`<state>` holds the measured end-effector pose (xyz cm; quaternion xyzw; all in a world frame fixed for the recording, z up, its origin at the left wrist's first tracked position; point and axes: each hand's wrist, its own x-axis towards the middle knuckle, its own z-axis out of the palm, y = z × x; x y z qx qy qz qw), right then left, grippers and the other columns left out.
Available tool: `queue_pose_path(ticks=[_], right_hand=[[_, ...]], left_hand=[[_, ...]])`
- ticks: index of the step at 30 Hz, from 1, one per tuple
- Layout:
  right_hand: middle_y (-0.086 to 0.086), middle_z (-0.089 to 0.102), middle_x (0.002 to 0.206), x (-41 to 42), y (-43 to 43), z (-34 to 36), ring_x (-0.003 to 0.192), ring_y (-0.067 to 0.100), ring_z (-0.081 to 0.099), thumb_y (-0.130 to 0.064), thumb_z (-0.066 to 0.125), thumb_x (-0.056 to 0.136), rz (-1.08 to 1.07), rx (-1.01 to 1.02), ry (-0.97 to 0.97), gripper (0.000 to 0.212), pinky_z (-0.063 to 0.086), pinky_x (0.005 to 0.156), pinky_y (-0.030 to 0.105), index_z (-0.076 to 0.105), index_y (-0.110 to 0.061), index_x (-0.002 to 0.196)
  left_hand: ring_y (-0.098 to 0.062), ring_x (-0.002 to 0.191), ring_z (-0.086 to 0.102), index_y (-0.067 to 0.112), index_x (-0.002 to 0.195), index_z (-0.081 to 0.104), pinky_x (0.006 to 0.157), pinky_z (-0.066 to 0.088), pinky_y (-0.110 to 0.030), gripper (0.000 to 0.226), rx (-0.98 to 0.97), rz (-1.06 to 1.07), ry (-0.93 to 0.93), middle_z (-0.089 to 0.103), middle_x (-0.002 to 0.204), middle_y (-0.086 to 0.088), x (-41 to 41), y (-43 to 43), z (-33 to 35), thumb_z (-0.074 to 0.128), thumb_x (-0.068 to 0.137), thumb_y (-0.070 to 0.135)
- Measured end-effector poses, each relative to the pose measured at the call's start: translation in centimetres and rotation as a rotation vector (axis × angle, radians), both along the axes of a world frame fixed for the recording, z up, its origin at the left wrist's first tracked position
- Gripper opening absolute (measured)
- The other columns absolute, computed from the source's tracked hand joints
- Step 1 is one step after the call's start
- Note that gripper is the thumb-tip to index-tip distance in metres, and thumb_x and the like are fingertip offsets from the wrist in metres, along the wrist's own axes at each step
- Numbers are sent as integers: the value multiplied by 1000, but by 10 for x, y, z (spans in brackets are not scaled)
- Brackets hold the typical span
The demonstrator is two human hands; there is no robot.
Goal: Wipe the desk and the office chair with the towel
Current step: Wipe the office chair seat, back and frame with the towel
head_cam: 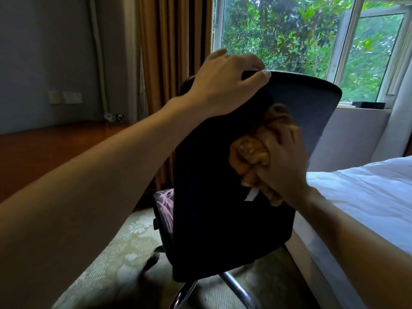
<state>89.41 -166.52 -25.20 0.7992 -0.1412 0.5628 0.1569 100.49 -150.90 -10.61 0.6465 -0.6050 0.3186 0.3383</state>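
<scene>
Matt fabric chair [211, 219] — glossy wooden desk [44, 148]

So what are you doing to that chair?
A person is wiping it. The left hand grips the top edge of the black office chair, while the right hand presses a bunched brown towel against the back of the backrest. The wooden desk is off to the left, the white bed to the right.
</scene>
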Motion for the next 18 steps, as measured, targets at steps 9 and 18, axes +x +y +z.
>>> queue_pose_path(ticks=[9,18], right_hand=[[20,61,121,-27,-4,1,116,39,49,-22,68,78,45,8,-148,29,49,88,48,71,-9,104],[18,62,123,-53,-30,-1,115,43,51,-23,62,87,-47,154,-261,29,43,86,40,71,-9,110]], left_hand=[[-16,129,60,18,141,63,106,46,-32,39,71,-75,231,68,137,-4,18,-6,-23,52,106,30],[-26,147,42,13,159,36,117,35,-36,53,277,-213,246,48,157,-13,-19,-73,-49,46,109,22]])
